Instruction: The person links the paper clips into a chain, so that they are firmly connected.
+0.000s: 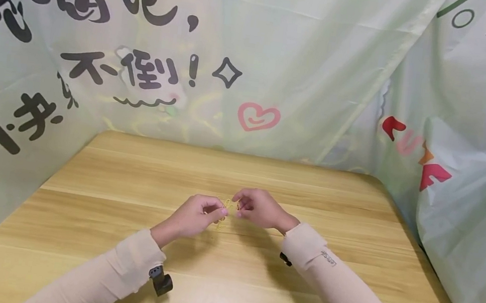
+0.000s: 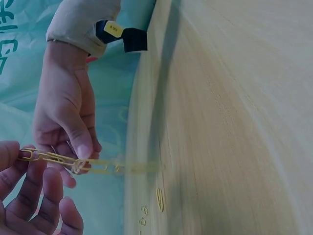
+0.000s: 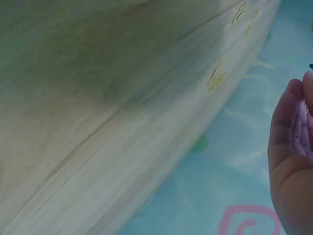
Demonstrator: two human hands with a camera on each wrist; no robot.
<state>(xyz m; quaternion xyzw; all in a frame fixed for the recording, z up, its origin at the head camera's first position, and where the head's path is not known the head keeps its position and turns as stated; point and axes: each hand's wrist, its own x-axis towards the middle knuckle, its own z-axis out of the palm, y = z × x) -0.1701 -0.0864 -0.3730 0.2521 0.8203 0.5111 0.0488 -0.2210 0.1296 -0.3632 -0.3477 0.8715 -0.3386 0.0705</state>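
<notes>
A chain of linked yellow paper clips (image 2: pixel 54 157) stretches between both hands above the table. My left hand (image 1: pixel 199 214) pinches one end of it between thumb and forefinger, with the other fingers loosely bent. My right hand (image 1: pixel 263 210) grips a link farther along with thumb and fingers. Past the right fingers, the chain's blurred end hangs free in the left wrist view. At the right edge of the right wrist view, the right hand (image 3: pixel 291 156) is partly cut off, and the chain is out of sight there.
Loose yellow paper clips (image 3: pixel 215 76) lie on the wooden table (image 1: pixel 227 281), several of them in the wrist views. Pale printed curtains (image 1: pixel 306 78) hang along the table's back and sides. Each sleeve has a black wrist camera (image 1: pixel 160 281) strapped below it.
</notes>
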